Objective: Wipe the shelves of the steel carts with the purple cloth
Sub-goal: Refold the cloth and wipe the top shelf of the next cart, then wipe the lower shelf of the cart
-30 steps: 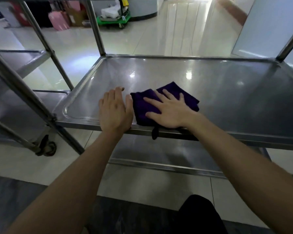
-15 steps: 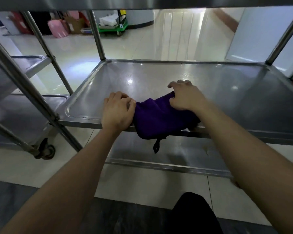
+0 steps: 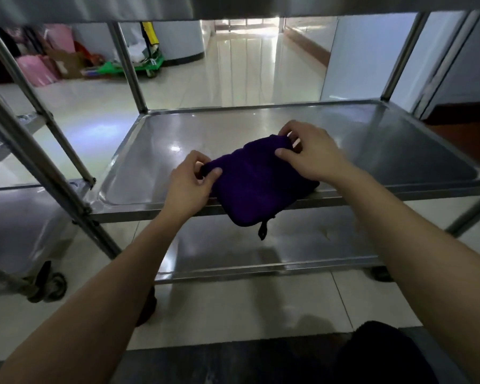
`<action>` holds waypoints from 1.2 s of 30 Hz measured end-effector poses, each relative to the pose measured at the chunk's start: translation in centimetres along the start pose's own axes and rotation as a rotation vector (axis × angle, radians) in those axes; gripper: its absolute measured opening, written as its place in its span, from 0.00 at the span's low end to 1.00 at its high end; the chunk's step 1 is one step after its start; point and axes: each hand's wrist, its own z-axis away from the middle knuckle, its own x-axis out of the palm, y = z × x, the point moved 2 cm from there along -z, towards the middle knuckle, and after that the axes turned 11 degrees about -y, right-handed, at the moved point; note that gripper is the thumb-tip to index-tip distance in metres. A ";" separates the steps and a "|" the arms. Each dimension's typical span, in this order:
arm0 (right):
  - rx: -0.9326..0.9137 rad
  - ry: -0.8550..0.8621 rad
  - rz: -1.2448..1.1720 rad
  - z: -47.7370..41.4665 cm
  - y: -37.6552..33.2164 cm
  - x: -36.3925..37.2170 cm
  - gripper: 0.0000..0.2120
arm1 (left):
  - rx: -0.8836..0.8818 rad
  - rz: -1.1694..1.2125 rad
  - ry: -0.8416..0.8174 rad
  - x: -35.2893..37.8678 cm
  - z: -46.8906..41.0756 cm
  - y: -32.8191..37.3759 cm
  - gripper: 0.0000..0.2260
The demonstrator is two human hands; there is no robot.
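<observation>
our left hand (image 3: 190, 184): fingers curled, pinching near-left corner of the folded purple cloth (image 3: 257, 184) | right hand (image 3: 312, 152): pinching far corner | cloth overhangs the steel cart's middle shelf (image 3: 372, 151) front edge

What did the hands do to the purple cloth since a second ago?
Both hands lay flat then, the left hand on the middle shelf, the right hand on the purple cloth. Now each pinches the cloth, left at its left edge, right at its far corner, and it is gathered up thicker. The cloth stays at the shelf's front edge, its loop hanging down.
</observation>
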 end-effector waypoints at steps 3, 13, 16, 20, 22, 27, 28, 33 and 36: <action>-0.032 0.149 -0.036 3.3 -1.7 -0.2 0.14 | 0.090 0.148 0.052 -1.7 1.5 0.5 0.10; -0.268 0.446 0.096 11.3 -5.3 9.9 0.16 | 0.488 0.129 0.102 -4.7 9.4 -5.4 0.15; -0.237 0.304 0.030 11.5 -4.9 13.1 0.15 | 0.455 -0.011 0.043 -5.2 10.6 -8.8 0.14; -0.146 0.083 -0.075 11.5 -4.4 18.4 0.13 | 0.169 0.042 -0.088 -4.8 11.6 -14.1 0.17; -0.077 -0.029 -0.123 11.6 -3.5 22.0 0.15 | -0.005 0.023 -0.229 -4.1 12.1 -17.3 0.18; 0.069 -0.362 -0.078 10.8 -1.0 28.8 0.08 | -0.153 -0.404 -0.542 -2.3 12.8 -21.9 0.10; 0.088 -0.373 -0.083 10.2 -1.2 29.2 0.07 | -0.149 -0.446 -0.557 -2.0 12.7 -21.9 0.09; 0.022 -0.066 -0.053 4.4 -2.2 26.4 0.10 | -0.033 -0.448 -0.167 -3.8 9.4 -20.2 0.10; -0.067 0.092 -0.036 3.3 -1.9 25.9 0.13 | 0.046 -0.441 -0.099 -3.4 9.2 -20.4 0.11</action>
